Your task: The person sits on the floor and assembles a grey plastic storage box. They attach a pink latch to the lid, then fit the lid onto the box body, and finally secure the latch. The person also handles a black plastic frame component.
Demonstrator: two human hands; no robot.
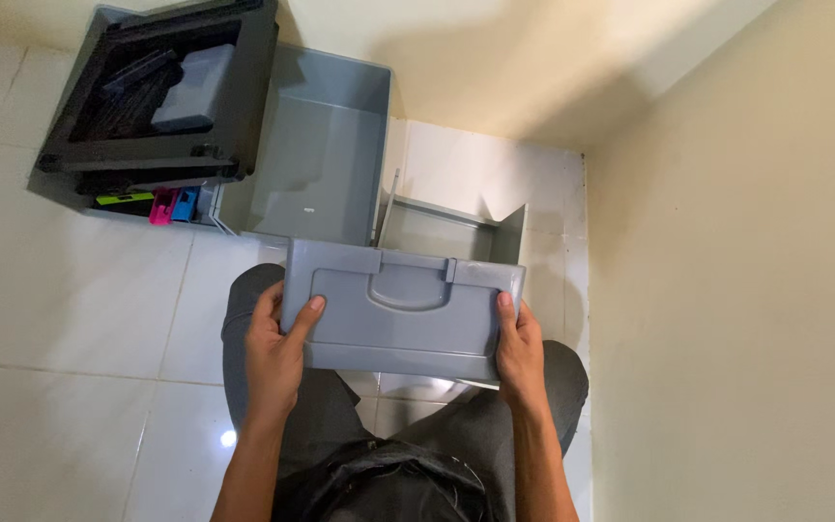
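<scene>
Left hand: my left hand (277, 343) is closed on the left edge of the grey drawer (403, 309), thumb on its front panel.
Right hand: my right hand (519, 348) is wrapped round the right edge.
Drawer: held up between both hands above my knees, handle recess facing me.
Floor: a larger grey bin (326, 155) and a dark frame (161, 97) stand on the white tiles (60, 290) beyond.

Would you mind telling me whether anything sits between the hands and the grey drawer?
Nothing does: the left hand and right hand already grip the grey drawer by its two front corners.
</scene>
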